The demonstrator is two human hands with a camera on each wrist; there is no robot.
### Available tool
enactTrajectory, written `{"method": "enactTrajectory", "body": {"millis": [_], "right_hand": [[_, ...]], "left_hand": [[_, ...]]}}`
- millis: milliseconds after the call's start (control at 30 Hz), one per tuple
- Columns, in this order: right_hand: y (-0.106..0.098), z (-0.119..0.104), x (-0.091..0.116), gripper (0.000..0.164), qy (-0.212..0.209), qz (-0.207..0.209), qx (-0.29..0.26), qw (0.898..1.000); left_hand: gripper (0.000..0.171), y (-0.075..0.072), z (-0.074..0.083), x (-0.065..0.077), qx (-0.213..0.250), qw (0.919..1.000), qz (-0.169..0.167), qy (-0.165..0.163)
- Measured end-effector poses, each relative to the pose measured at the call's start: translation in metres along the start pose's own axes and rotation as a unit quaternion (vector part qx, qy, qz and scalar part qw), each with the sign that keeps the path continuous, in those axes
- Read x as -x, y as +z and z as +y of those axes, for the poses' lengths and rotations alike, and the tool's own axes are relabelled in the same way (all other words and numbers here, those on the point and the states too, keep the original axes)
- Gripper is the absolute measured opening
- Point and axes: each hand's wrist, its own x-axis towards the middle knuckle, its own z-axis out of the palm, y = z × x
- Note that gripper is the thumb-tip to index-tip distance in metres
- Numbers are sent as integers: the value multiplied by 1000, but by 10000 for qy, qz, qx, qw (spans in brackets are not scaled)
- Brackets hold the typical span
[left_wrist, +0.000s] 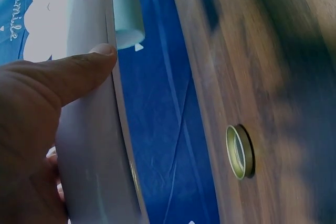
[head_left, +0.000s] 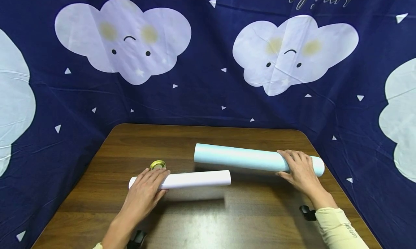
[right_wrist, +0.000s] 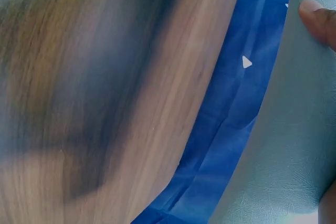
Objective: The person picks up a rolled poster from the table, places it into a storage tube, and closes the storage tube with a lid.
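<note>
My left hand [head_left: 143, 189] grips a white paper roll [head_left: 198, 179] near its left end, and its thumb lies along the tube in the left wrist view. At the right, my right hand [head_left: 302, 171] holds a thicker light blue roll [head_left: 237, 157] close to its right end. Shadows fall on the table below both rolls, which are held above it. The blue roll tilts slightly down to the right, its left end behind the white roll's right end. Just beyond my left hand, a small gold ring-shaped thing [left_wrist: 249, 153] rests on the table; its exact kind cannot be told.
The brown wooden table [head_left: 208, 220] has rounded far corners. Dark blue cloth [head_left: 208, 97] printed with clouds hangs behind and at both sides. A black piece [head_left: 307, 213] shows by my right wrist, and another [head_left: 136, 239] by my left.
</note>
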Motion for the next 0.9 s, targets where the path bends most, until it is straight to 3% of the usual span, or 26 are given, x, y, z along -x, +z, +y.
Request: {"method": "enactTrajectory", "body": {"millis": [500,900], "right_hand": [[-10,10,5,80,147,49,9,9999],[-22,19,13,81,114,182,-4,9998]], "left_hand": [[58,-2,-17,6,169,9996,211,112],[61,-9,-31,12,145,9997,169,25]]}}
